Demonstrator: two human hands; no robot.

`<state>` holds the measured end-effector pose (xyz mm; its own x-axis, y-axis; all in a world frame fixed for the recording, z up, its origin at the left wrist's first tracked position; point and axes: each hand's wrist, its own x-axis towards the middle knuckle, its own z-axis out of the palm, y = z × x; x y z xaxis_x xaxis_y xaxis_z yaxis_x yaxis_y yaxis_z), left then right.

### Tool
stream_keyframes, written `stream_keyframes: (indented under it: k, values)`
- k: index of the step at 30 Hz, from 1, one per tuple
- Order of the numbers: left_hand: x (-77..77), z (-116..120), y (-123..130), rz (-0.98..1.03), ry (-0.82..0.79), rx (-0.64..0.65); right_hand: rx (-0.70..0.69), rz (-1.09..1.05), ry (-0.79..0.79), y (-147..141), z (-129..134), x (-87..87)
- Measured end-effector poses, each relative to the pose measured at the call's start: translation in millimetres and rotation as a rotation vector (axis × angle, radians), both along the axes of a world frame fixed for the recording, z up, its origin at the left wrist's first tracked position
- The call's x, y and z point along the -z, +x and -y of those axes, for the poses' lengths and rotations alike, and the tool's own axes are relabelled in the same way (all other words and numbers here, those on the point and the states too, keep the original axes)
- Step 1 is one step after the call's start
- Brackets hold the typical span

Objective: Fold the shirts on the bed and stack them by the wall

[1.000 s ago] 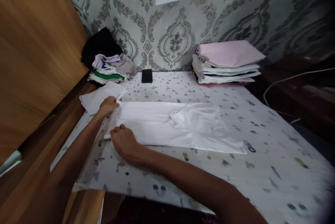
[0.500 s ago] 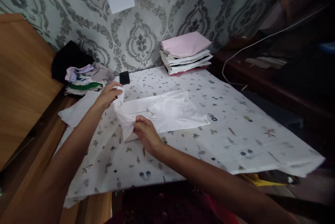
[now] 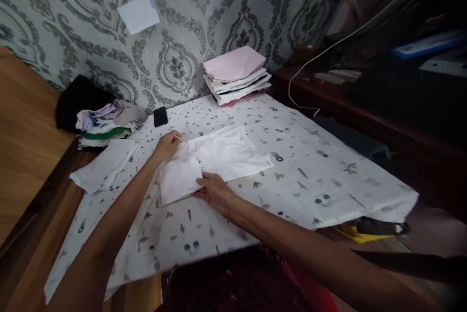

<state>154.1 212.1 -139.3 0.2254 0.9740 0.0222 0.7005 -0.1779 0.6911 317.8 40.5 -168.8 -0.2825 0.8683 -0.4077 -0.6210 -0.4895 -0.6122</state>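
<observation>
A white garment [image 3: 228, 154], perhaps a shirt, lies flat across the patterned sheet, its left part doubled over toward its middle. At the far edge of that fold, my left hand [image 3: 168, 146] has its fingers closed on the cloth. The near edge of the fold is pinched by my right hand [image 3: 216, 194], thumb on top and fingers underneath. Left of my left forearm, apart from the garment, rests another white piece of cloth [image 3: 104, 166].
A stack of folded clothes [image 3: 235, 76], pink on top, stands by the wall. At the back left are a pile of mixed clothes [image 3: 109, 122] and a black flat item [image 3: 160, 116]. A wooden panel [image 3: 29, 137] borders the left; a white cable [image 3: 292, 86] hangs right.
My hands have brought the raised left end of the white garment down and over to the right, onto the rest of it. The camera view has shifted slightly to the right.
</observation>
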Motion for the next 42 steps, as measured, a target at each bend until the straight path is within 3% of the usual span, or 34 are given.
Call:
stream_keyframes:
  k: [8,16,23,26,30,37,39,42]
  values:
    - [13.5,-9,14,-0.149,0.15,0.199,-0.041,0.025,0.038,1,-3,1.4]
    - [19.1,-23,7,-0.172,0.169,0.14,-0.083,0.029,0.036,7,-1,-7.2]
    - [15.3,-13,11,-0.212,0.197,0.135,-0.1,0.029,-0.006,9,-3,-9.7]
    - [11.6,3,7,-0.231,0.27,0.127,-0.106,0.021,-0.012,10,-4,-10.7]
    - [16.5,47,-8,-0.285,0.37,0.179,-0.109,0.045,0.037,13,-5,-11.3]
    - [40.8,126,-13,-0.44,0.225,0.241,-0.076,0.153,0.131,24,-7,-3.2]
    - [42.9,134,-10,-0.473,0.205,0.247,-0.068,0.282,0.217,30,-7,-3.1]
    - [40.2,127,-13,-0.439,0.221,0.227,-0.043,0.699,0.504,38,-8,-8.3]
